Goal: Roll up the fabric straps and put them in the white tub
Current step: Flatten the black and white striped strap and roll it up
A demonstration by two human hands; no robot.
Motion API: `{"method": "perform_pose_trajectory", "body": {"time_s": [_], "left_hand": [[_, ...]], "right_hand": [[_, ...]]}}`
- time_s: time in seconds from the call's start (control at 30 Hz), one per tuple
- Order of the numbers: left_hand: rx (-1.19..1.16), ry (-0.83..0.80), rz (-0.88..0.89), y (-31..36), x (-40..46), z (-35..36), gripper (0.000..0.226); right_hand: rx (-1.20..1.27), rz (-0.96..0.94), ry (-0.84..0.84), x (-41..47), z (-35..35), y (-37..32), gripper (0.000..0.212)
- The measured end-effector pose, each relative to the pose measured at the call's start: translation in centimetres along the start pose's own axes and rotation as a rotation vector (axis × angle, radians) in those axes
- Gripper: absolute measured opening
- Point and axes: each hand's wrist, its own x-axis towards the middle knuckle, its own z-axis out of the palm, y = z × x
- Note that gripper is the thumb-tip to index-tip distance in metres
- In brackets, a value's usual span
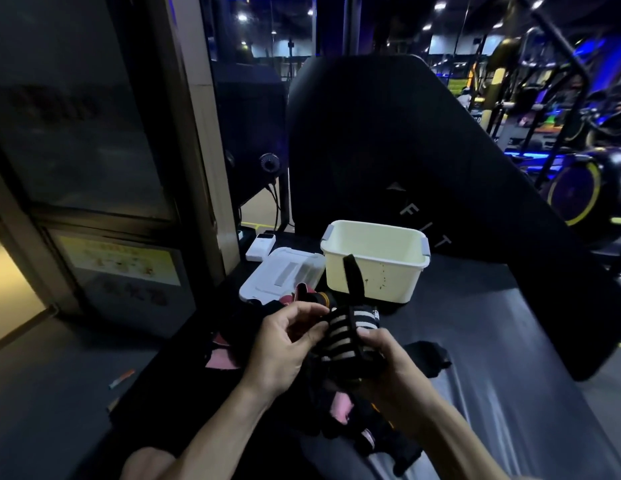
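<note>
While both hands' fingers (307, 336) pinch it, the black-and-white striped strap (340, 336) shows a black loop standing upright.

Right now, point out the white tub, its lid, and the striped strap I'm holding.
white tub (371, 278): head view, on its front wall.
lid (285, 271): head view, on its flat top, left of the tub.
striped strap (340, 336): head view, on the striped band between both hands.

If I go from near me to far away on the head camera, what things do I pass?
The two hands holding the black-and-white striped fabric strap → white plastic tub → big black padded board with grey letters.
</note>
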Motion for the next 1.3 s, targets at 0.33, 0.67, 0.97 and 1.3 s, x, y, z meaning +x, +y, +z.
{"method": "perform_pose_trajectory", "body": {"time_s": [0.33, 0.67, 0.97, 1.3], "left_hand": [[-0.112, -0.135, -0.036, 3.2, -3.1, -1.8, 0.014], [-0.054, -0.032, -0.037, 4.8, -2.5, -3.0, 0.035], [-0.129, -0.005, -0.237, 4.5, -0.2, -1.4, 0.021], [-0.476, -0.039, -0.627, 0.5, -1.0, 0.8, 0.016]], "right_hand": [[0.011, 0.066, -0.131, -4.7, 3.1, -1.2, 0.058], [-0.478, -0.147, 0.063, -4.4, 3.1, -2.3, 0.045], [-0.677, -0.213, 0.012, -1.5, -1.2, -1.2, 0.033], [-0.201, -0.083, -0.043, 0.8, -4.7, 2.4, 0.070]]}}
